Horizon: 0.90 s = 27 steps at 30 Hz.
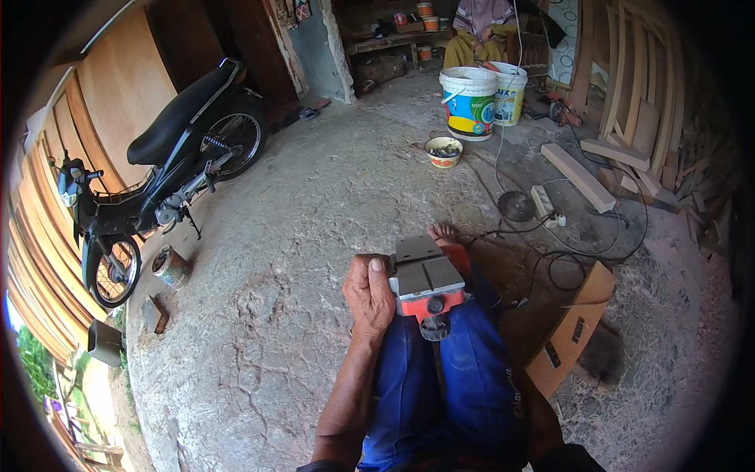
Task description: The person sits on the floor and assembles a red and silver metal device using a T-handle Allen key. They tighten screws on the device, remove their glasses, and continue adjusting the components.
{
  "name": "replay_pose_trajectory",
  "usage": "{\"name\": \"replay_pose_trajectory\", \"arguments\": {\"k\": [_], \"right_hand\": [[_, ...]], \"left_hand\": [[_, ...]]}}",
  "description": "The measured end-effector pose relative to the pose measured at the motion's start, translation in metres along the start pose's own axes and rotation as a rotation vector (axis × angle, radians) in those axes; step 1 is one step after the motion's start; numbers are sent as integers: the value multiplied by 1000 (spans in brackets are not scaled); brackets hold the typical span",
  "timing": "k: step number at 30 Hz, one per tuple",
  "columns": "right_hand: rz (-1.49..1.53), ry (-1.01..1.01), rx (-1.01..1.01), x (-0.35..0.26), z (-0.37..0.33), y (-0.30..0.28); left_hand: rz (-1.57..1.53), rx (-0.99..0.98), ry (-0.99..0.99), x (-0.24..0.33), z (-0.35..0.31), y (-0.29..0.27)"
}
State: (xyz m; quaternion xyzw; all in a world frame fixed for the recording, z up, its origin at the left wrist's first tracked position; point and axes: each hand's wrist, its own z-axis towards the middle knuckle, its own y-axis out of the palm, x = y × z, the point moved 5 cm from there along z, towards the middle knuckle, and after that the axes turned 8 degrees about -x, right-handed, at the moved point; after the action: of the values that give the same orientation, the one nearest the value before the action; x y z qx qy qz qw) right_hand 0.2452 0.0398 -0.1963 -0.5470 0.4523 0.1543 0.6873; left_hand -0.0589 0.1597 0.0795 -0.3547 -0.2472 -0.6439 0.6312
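Observation:
A red electric planer lies upside down across my lap, its grey metal sole facing up and a black front knob hanging toward me. My left hand is closed against the planer's left side, thumb on top; the curled fingers are partly hidden. Under the planer are my legs in blue trousers. My right forearm comes up in shadow on the right, and its hand is hidden from sight beside or behind the planer. My bare foot shows just beyond the tool.
Right of me lie a wooden board with dark slots, black cables, a power strip and timber pieces. Ahead stand a bowl and buckets, with a seated person behind. A motorcycle stands left.

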Motion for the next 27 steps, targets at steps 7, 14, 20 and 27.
{"name": "replay_pose_trajectory", "arguments": {"k": [7, 14, 20, 27], "right_hand": [[599, -130, 15, -191, 7, -88], [684, -490, -127, -271, 22, -69], [755, -535, -152, -265, 36, -53], [826, -480, -136, -254, 48, -43]], "left_hand": [[66, 27, -27, 1, -2, -7], [64, 27, -34, 2, -3, -4], [64, 57, -47, -4, -5, -3], [76, 67, -30, -5, -4, -3]]}}
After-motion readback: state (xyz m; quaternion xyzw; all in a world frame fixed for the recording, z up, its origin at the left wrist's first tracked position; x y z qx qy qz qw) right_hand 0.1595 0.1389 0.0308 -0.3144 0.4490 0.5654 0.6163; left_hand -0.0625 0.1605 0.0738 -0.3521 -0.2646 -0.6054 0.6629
